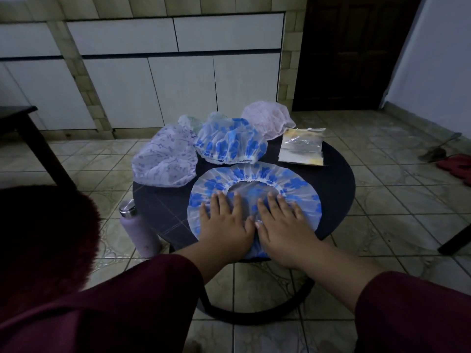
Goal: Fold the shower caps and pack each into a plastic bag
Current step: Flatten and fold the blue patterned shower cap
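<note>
early stage. left hand point(224, 222) and right hand point(283, 222), fingers spread, pressing blue-flowered shower cap point(254, 189) flat on surface point(336, 189). unfolded; four more caps waiting, plastic bags point(302, 146) apparently unfilled.

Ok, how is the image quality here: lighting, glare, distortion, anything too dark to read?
Head view: dim, bluish lighting; the round dark table shows little surface detail; wide-angle lens bends the white cabinet fronts; mild glare on the clear plastic bags; both hands, left and right, and the flattened blue-flowered shower cap stay sharp.
</note>
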